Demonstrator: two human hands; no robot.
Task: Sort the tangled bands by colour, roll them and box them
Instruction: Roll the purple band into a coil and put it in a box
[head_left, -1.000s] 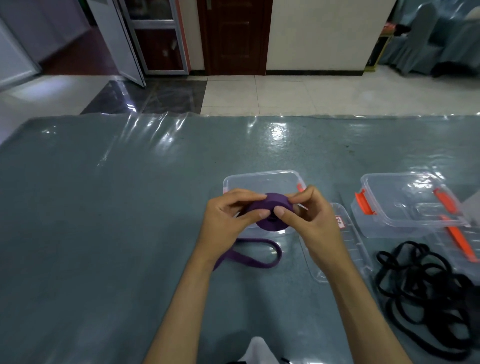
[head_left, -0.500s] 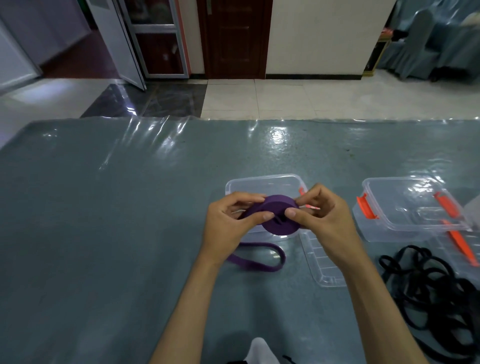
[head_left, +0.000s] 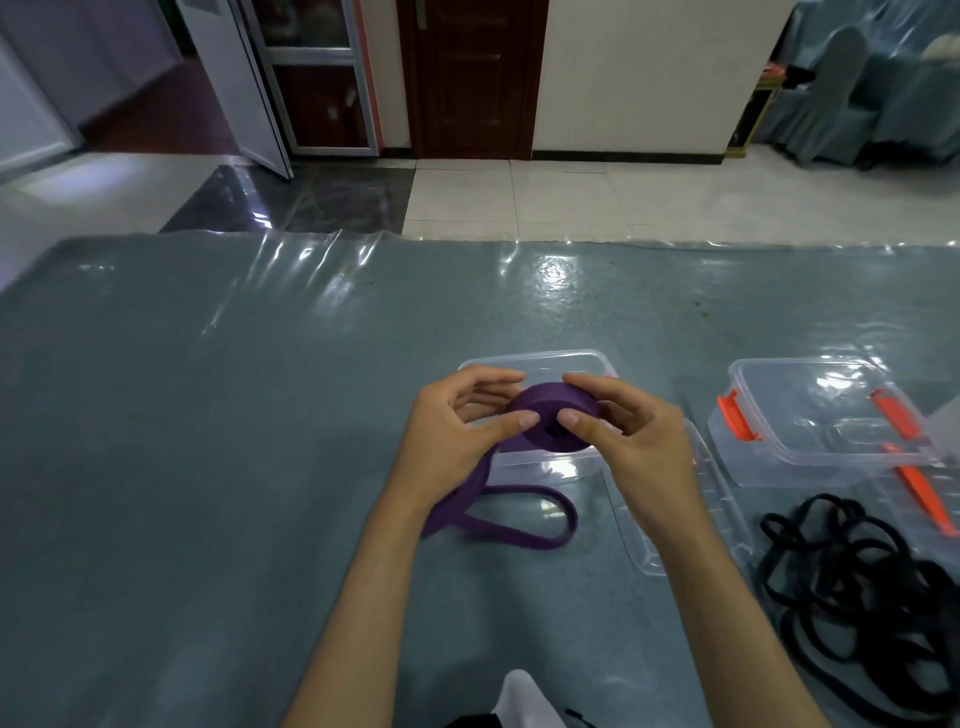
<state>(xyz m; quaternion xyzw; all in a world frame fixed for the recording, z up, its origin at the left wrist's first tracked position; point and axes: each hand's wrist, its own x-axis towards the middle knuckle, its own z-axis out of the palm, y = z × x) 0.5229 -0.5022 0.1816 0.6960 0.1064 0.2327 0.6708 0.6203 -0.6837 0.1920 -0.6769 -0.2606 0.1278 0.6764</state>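
Hands: left hand (head_left: 457, 431), right hand (head_left: 631, 441) fingers pinching purple band roll (head_left: 553, 421) above clear box (head_left: 540, 361).

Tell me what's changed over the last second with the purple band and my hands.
The purple roll has turned a little further between both hands and looks slightly fuller, and the loose purple tail on the table has shifted a little. The left hand and right hand still pinch the roll above the open clear box. The black bands and the second box have not moved.
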